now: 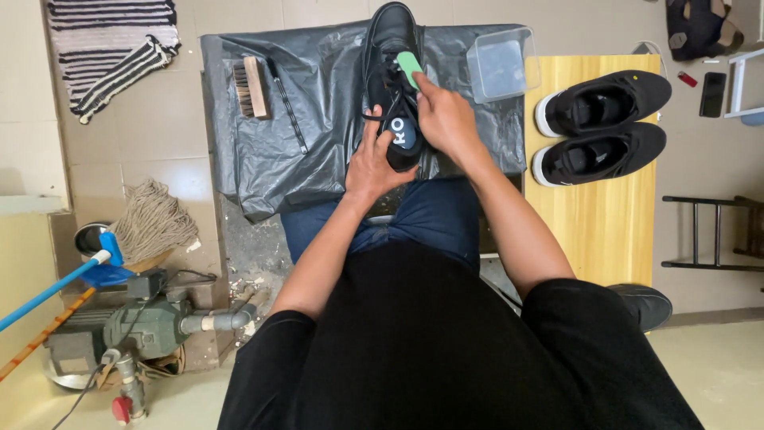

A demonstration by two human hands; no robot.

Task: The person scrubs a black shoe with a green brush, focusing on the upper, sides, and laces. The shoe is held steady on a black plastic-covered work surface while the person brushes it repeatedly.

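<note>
Black shirt and jeans fill the bottom of view, I'm seated with the shoe (391, 87) propped on my knees over the plastic sheet (318, 111), presumably to catch dirt. Left hand (372, 163) cups the heel end, fingers wrapped around it, which keeps the shoe steady, toe pointing away from me. Right hand (444, 119) is closed on a small green pad (410, 67), pinched at the fingertips and pressed on the tongue next to the laces. Brush (251, 86) lies on the sheet to the left, within reach, untouched. Clear tub (501, 64) sits at the sheet's right edge. Two more black shoes (601, 127) are parked side by side on the wooden board (597, 231), well apart from the work. Mop (151, 223) and pump (143, 326) on the floor, left.
</note>
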